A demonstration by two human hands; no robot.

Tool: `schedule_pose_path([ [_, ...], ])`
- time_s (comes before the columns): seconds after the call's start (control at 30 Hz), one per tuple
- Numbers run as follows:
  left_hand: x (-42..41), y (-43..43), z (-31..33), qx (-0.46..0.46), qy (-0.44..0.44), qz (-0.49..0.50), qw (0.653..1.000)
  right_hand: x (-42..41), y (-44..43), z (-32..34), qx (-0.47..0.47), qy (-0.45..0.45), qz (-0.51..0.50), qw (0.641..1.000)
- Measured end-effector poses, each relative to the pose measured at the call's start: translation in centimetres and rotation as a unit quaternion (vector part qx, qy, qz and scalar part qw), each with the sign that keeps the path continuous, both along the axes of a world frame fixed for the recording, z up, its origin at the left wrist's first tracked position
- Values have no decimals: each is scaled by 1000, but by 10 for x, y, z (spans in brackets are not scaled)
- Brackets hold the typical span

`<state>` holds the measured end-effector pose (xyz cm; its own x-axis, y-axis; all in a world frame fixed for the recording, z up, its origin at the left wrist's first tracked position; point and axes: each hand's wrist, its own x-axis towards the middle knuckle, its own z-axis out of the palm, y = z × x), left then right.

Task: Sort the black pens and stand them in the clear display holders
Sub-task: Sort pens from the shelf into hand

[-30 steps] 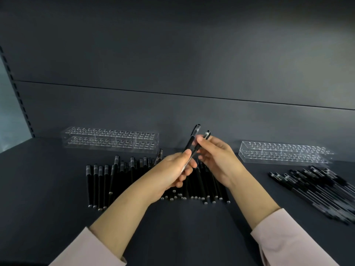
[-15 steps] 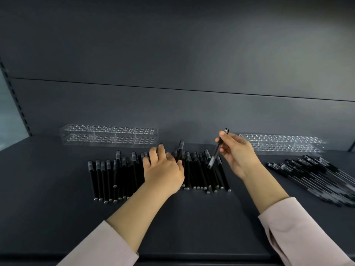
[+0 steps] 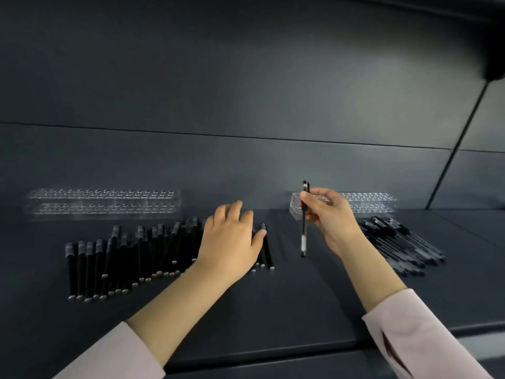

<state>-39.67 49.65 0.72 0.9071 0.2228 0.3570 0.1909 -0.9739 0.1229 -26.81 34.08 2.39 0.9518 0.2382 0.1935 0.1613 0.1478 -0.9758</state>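
My right hand (image 3: 329, 218) pinches a slim black pen (image 3: 304, 228) near its top, and the pen hangs almost upright in front of the left end of the right clear holder (image 3: 369, 202). My left hand (image 3: 232, 242) lies palm down, fingers spread, on the right part of a long row of black pens (image 3: 131, 258) on the dark shelf; whether it grips any pen is hidden. A second clear holder (image 3: 103, 203) with several holes stands at the back left, with no pens in it. A pile of clear-barrelled black pens (image 3: 401, 247) lies at the right.
The dark shelf surface (image 3: 273, 310) ends in a front edge near the bottom of the view. A dark back panel (image 3: 246, 105) rises right behind both holders. A slanted upright (image 3: 459, 138) runs down at the far right.
My hands have parted: the right one carried one pen rightward to the right holder and turned it upright, while the left dropped flat onto the row of pens. The view shifted right.
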Motion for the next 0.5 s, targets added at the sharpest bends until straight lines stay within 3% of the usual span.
schedule_pose_path([
  [0.3, 67, -116, -9, -113, 115, -126, 979, 58, -127, 6, -25, -10, -81, 996],
  [0.5, 99, -152, -24, -62, 155, -71, 983, 103, -164, -1, -222, -37, -17, 974],
])
